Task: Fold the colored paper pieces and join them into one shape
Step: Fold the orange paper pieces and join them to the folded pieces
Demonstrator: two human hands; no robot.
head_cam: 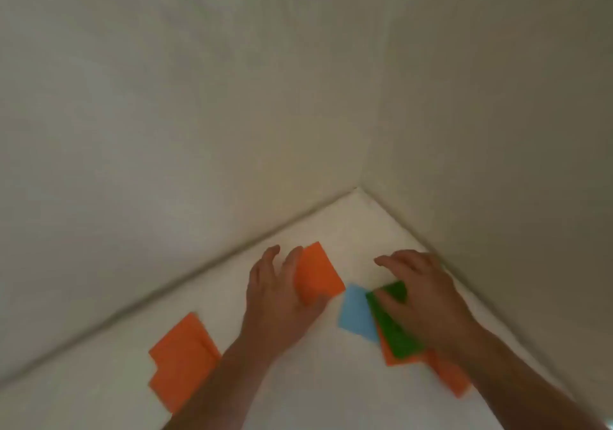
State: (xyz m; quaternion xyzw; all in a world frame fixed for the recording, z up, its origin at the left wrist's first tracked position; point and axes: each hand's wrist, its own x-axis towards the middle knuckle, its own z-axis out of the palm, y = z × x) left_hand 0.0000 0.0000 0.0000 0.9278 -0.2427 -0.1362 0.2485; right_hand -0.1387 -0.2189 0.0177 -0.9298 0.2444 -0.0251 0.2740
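A view from above showed two bare arms reaching onto a white worktop [298, 380] set into the corner of two plain pale walls, which filled the upper two thirds of the frame.

Just below centre, the left hand [282, 300] lay flat with its fingers spread and relaxed, its thumb side resting on the lower left edge of an orange paper [320, 272]. It gripped nothing; it seemed to be pressing or steadying the sheet.

At lower right, the right hand [418, 290] hovered over or rested on a small pile of papers, its fingers loosely extended. A green paper [393, 326] lay on top, partly under the palm. A light blue paper [356, 313] stuck out to its left, and an orange sheet [447, 375] showed beneath both. The picture was blurred there, so whether the fingers pinched the green paper could not be told.

At lower left, well apart from the rest, lay a second orange piece [182, 360], which looked already folded, with a stepped edge.

The work appeared to be at an early stage: papers being sorted and laid out for folding, nothing yet joined. The next move probably called for drawing one sheet free of the pile without dragging the others, then lining up its edges squarely before creasing.
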